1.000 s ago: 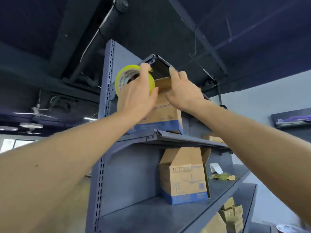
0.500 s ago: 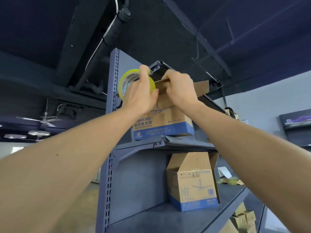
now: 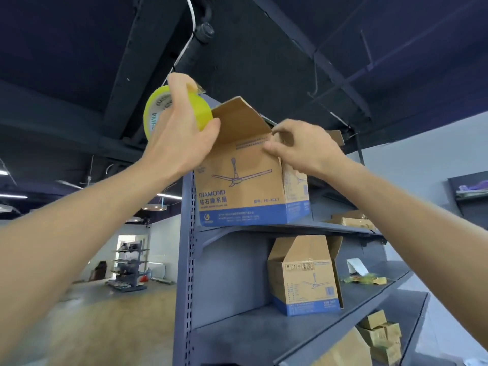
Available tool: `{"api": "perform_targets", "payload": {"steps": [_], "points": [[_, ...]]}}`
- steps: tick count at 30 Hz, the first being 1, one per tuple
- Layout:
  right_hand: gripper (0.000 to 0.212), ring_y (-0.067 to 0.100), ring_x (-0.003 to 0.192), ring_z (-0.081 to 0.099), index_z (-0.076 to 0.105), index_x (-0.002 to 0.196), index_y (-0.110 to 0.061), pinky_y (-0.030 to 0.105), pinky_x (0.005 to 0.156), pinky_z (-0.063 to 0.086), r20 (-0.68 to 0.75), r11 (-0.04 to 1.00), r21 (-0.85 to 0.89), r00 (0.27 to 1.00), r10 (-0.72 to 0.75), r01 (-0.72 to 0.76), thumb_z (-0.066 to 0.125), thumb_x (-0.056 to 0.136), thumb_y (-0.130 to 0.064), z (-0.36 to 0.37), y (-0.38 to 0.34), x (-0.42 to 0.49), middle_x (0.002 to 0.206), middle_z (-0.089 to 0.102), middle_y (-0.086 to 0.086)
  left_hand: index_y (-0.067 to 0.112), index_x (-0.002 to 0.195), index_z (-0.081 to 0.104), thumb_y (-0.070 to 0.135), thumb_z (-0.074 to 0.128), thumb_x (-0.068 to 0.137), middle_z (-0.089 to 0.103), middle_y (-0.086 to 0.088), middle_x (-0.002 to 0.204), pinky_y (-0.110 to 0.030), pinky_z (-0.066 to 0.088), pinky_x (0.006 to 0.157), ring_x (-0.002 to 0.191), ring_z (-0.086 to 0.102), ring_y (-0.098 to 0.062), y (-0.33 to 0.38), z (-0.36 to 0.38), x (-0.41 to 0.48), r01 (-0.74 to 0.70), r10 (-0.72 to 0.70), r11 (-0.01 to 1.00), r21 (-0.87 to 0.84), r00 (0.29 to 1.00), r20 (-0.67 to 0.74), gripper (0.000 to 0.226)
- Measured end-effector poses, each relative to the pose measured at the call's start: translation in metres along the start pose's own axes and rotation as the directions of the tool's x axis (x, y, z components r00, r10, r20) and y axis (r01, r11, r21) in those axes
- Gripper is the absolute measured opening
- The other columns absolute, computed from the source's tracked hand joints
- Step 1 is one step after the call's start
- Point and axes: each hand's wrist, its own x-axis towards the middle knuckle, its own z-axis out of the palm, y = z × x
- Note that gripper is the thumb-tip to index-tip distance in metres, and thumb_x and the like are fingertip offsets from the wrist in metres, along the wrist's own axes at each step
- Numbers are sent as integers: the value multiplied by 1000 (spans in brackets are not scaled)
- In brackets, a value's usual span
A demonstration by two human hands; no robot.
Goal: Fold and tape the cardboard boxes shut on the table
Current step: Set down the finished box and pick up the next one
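Note:
A brown and blue cardboard box (image 3: pixel 245 186) printed with a ceiling fan and "DIAMOND" stands on the top shelf (image 3: pixel 290 228) of a grey metal rack. Its near flap (image 3: pixel 240 120) sticks up open. My left hand (image 3: pixel 182 136) grips a yellow tape roll (image 3: pixel 155 114) at the box's upper left corner. My right hand (image 3: pixel 303 149) curls its fingers over the box's upper right corner and pinches the edge there. The box's top and inside are hidden from below.
A second fan box (image 3: pixel 303 278) with raised flaps stands on the shelf below, beside paper scraps (image 3: pixel 364 278). Flat boxes (image 3: pixel 353 220) lie further along the top shelf. Small cartons (image 3: pixel 380 336) are stacked lower right. The rack's upright post (image 3: pixel 186 273) is at centre.
The box has slid forward to the shelf's front edge and its near flap has swung up. My left hand rose with the tape roll. My right hand shifted to the right corner.

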Motion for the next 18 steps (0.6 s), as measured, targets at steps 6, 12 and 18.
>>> {"api": "perform_targets", "payload": {"steps": [6,12,18], "points": [[16,19,96,54,58,94,-41,39,83,46,126,975,-77,972,-200,210,62,89,-55,-19,-30,-32,107,56,-5,25,127,29,26,64,96,37,30,99,-31,41,64,80,39,32,17,-54,-37,38,-38,999,-11,998,44,47],[24,27,82,57,54,78,-23,39,71,45,9,950,76,952,-306,304,67,90,-40,-30,-86,-71,79,61,-5,18,130,31,27,63,93,33,58,96,-4,39,70,93,41,26,50,-126,-52,-35,37,997,72,999,-29,50],[27,20,80,56,58,79,-20,36,71,44,78,859,470,960,-270,203,71,89,-42,7,-148,-135,77,61,-6,10,132,33,25,63,92,35,35,107,-5,35,79,100,39,21,70,-200,-108,30,-22,969,246,999,-35,51]]}}
